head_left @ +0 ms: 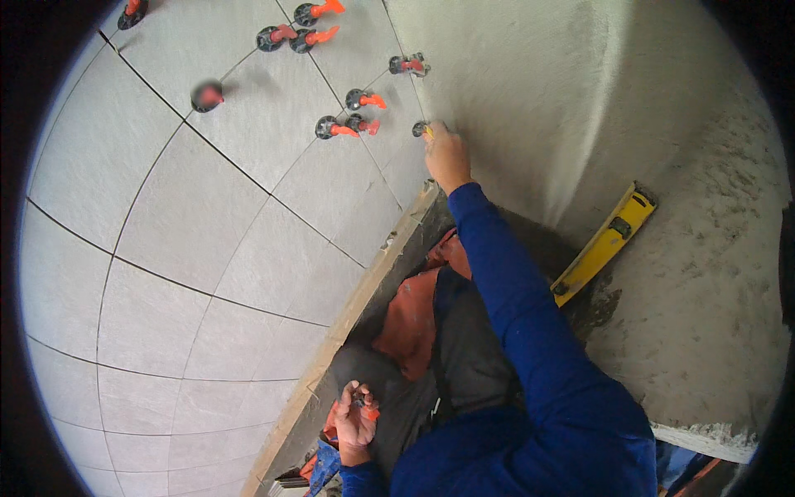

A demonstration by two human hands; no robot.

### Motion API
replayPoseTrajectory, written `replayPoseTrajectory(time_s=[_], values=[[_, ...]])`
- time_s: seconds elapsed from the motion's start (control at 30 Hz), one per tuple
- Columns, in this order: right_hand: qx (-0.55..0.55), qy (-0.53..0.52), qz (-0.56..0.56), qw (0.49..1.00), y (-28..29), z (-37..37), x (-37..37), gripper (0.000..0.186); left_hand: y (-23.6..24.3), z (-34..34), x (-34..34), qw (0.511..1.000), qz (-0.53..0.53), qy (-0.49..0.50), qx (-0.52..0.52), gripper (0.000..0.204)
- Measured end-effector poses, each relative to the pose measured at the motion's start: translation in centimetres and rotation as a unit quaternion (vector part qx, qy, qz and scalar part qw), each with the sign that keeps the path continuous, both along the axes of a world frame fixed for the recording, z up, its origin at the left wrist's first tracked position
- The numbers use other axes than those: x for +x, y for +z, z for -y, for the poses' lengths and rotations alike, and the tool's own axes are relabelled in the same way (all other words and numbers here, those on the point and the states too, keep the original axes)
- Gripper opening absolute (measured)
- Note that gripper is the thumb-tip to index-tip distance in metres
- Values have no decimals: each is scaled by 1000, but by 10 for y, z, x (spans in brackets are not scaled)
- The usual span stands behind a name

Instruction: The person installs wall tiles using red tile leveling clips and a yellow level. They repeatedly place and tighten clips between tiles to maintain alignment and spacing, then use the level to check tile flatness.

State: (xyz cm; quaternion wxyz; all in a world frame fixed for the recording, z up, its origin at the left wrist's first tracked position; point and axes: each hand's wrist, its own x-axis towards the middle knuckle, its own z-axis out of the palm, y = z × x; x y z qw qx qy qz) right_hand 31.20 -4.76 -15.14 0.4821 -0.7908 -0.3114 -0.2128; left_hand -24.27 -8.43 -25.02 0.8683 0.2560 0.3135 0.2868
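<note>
My right hand (448, 157) reaches far out to the grey tile surface (178, 207), beside the plaster wall. Its fingers are closed on a small yellow piece (429, 132), which meets a round black tile leveler base (420, 129) at the tile edge. My left hand (354, 422) lies palm up near my knee, fingers curled round a tile leveler with an orange-red handle (370, 413). Several more tile levelers (334, 127), black discs with red handles, stand along the tile joints at the top, including a close pair (362, 100) left of my right hand.
A wooden batten (327, 352) runs along the tiles' near edge. A yellow spirit level (606, 243) leans on the rough grey plaster wall (696, 273) at the right. Low by my left forearm lie blue and orange cloth (325, 464) and thin stacked pieces (290, 483).
</note>
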Motion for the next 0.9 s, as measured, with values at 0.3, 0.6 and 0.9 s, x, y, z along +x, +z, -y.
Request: replayPoseTrajectory(time_s=[0.3,0.6,0.9], values=[[-26,-85,-11,996,9,-5,-8,11,1,-3,0,1000,3,-3,-18,32],[-105,13,-21,994,23,7,13,18,-4,-5,-3,1000,1,-7,-19,35],[-73,144,67,985,18,14,30,17,1,-1,-1,1000,8,1,-18,33]])
